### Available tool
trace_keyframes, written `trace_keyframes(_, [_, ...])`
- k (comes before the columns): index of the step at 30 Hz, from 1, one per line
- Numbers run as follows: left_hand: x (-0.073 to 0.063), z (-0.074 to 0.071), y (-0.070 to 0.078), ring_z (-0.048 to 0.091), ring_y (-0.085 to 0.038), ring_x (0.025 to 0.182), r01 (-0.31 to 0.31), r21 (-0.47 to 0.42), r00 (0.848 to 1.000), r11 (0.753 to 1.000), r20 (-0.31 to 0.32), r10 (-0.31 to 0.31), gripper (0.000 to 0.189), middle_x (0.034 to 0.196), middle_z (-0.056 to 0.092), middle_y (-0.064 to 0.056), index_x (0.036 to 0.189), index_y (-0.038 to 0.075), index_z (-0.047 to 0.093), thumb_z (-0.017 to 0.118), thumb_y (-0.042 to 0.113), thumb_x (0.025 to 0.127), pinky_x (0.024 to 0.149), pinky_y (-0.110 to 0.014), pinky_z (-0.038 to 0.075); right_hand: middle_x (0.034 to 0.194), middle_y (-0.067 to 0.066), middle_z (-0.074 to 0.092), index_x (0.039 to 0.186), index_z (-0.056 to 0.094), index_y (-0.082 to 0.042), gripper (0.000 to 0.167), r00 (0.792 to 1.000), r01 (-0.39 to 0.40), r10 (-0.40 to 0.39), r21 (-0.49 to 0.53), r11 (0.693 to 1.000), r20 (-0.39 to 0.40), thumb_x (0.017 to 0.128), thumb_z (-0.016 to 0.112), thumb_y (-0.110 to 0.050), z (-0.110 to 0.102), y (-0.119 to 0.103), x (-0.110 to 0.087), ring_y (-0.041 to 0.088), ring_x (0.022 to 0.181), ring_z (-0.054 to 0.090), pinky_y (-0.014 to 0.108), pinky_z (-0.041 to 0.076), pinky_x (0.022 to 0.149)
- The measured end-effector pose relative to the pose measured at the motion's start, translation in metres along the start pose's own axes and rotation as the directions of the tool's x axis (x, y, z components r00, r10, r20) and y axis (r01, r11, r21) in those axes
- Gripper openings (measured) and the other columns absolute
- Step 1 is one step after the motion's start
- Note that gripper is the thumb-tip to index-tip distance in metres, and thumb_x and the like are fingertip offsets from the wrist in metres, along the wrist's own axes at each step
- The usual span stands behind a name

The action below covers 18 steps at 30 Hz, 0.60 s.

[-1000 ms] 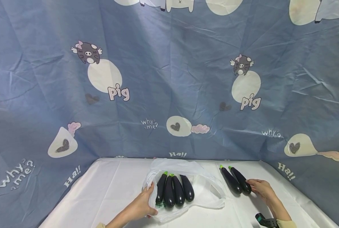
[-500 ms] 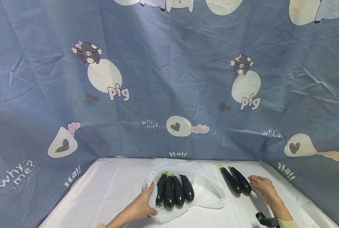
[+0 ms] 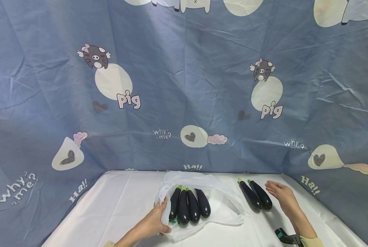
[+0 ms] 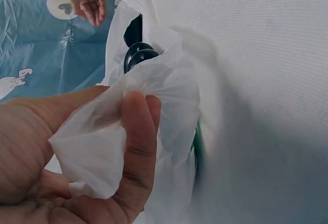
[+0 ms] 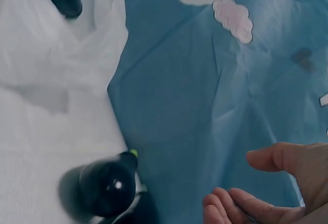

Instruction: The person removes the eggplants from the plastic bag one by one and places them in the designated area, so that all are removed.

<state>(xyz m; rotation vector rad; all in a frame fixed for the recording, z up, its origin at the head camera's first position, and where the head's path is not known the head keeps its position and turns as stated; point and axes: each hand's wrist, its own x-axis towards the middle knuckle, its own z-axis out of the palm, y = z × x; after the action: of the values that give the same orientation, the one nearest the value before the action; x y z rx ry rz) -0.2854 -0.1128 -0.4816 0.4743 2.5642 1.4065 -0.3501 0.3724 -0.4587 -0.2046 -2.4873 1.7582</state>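
Observation:
A white plastic bag lies mouth forward on the table, with several dark eggplants side by side inside it. My left hand grips the bag's left edge; in the left wrist view the fingers pinch the crumpled plastic. Two more eggplants with green stems lie together to the right of the bag. Just right of this pair, my right hand is raised and holds nothing. Its thumb and fingers are apart in the right wrist view, with an eggplant at lower left.
A white cloth covers the table. Behind it and along both sides hangs a blue curtain printed with pigs and lettering. A dark band is on the right wrist.
My right hand has come off the right-hand eggplant and moved up and slightly away, its fingers straightening. The left hand, bag and eggplants stay in place.

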Motion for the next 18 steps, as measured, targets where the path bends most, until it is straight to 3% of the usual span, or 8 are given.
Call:
trace_keyframes(5, [0.000, 0.000, 0.001, 0.060, -0.021, 0.071, -0.002, 0.002, 1.000, 1.000, 0.004, 0.002, 0.108, 0.148, 0.007, -0.046, 0.148, -0.013, 0.016, 0.081, 0.002, 0.063, 0.046, -0.028, 0.055, 0.108, -0.009, 0.066, 0.139, 0.037, 0.014, 0.063, 0.999, 0.032, -0.032, 0.083, 0.996, -0.002, 0.099, 0.051, -0.033, 0.006, -0.012, -0.007, -0.011, 0.088, 0.059, 0.010, 0.050, 0.085])
trace_keyframes(14, [0.000, 0.000, 0.002, 0.060, -0.021, 0.073, -0.009, 0.004, 1.000, 1.000, 0.008, 0.009, 0.108, 0.148, 0.006, -0.046, 0.148, -0.013, 0.015, 0.081, 0.002, 0.064, 0.045, -0.027, 0.055, 0.124, 0.008, 0.064, 0.139, 0.040, 0.012, 0.057, 0.998, 0.045, -0.048, 0.083, 0.996, 0.034, 0.100, 0.051, -0.028, 0.024, -0.032, -0.016, -0.008, 0.091, 0.061, 0.017, 0.052, 0.089])
trace_keyframes(18, [0.000, 0.000, 0.001, 0.061, -0.022, 0.074, -0.002, 0.011, 1.000, 1.000, 0.008, 0.002, 0.108, 0.148, 0.006, -0.046, 0.148, -0.013, 0.015, 0.081, 0.002, 0.064, 0.046, -0.027, 0.055, 0.117, 0.005, 0.066, 0.137, 0.041, 0.013, 0.056, 0.997, 0.053, -0.061, 0.140, 0.989, 0.051, 0.098, 0.055, -0.023, 0.034, -0.041, -0.021, -0.006, 0.091, 0.062, 0.015, 0.053, 0.086])
